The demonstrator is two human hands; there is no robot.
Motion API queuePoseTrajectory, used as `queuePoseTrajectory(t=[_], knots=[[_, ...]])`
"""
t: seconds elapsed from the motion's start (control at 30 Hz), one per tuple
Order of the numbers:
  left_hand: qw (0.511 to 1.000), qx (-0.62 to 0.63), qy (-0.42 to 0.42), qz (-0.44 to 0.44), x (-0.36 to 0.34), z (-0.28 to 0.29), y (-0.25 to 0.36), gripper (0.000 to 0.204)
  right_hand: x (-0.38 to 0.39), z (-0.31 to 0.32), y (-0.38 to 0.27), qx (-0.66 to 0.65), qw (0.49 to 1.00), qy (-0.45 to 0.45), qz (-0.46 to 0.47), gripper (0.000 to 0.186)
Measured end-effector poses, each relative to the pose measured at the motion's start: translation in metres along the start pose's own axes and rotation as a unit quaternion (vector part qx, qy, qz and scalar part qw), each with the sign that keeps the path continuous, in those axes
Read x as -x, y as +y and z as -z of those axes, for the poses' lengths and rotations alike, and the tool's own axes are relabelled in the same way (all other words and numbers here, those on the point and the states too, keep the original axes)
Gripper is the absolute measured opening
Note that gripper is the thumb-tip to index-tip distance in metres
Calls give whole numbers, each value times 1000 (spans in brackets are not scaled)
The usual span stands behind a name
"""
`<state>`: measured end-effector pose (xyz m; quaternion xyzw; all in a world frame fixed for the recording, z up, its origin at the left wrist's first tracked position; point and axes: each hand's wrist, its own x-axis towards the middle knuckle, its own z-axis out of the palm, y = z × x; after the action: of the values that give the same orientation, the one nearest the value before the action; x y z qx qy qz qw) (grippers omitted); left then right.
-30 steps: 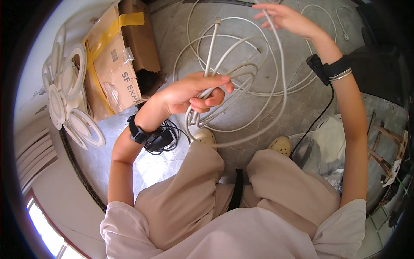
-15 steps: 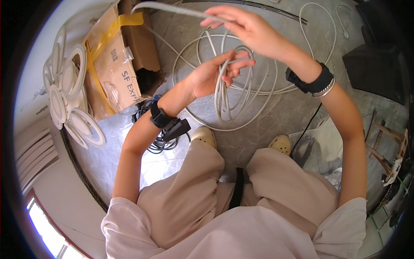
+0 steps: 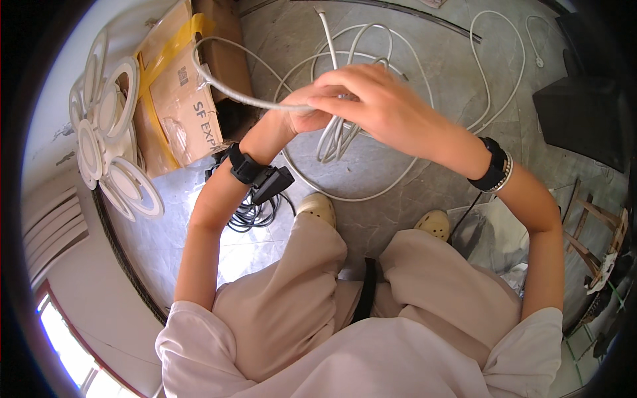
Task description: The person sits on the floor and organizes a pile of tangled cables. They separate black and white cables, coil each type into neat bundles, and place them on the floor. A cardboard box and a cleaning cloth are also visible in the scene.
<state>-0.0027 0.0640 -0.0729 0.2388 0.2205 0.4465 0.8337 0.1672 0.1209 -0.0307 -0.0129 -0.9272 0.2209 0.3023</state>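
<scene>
A light-grey cable (image 3: 332, 144) hangs in a loose bundle of loops from my hands above the floor. My left hand (image 3: 304, 118) is closed around the bundle, its fingers mostly hidden behind my right hand. Crossing over it from the right, my right hand (image 3: 378, 101) pinches a strand of the same cable against the coil; the fingertips are partly covered. From there one strand arcs out to the left, and a cable end sticks up beyond my hands. More wide loops of the cable lie on the floor underneath.
To the left stand an open cardboard box (image 3: 176, 99) with yellow tape and a white lamp of ring-shaped panels (image 3: 99, 142). A black cable coil (image 3: 255, 215) lies near my left foot. At the right are a dark box-like object (image 3: 577, 119) and a broken wooden frame (image 3: 597, 242).
My right hand has come down and left, from above the coil onto my left hand, bringing its strand along. The hanging loops have moved up and slightly left.
</scene>
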Motion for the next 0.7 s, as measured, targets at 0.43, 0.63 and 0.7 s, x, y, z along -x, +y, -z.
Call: queuePoseTrajectory(t=[0.43,0.63,0.7], knots=[[974,-130,-33,181,-6,-18,13,26,34,26,-4,178,981,-66,-32,79],[975,-105,-46,193,-10,-16,-11,21,36,0,-6,107,985,-106,-87,86],[978,-122,-27,168,-14,-17,-11,25,39,2,1,70,979,-129,-142,84]])
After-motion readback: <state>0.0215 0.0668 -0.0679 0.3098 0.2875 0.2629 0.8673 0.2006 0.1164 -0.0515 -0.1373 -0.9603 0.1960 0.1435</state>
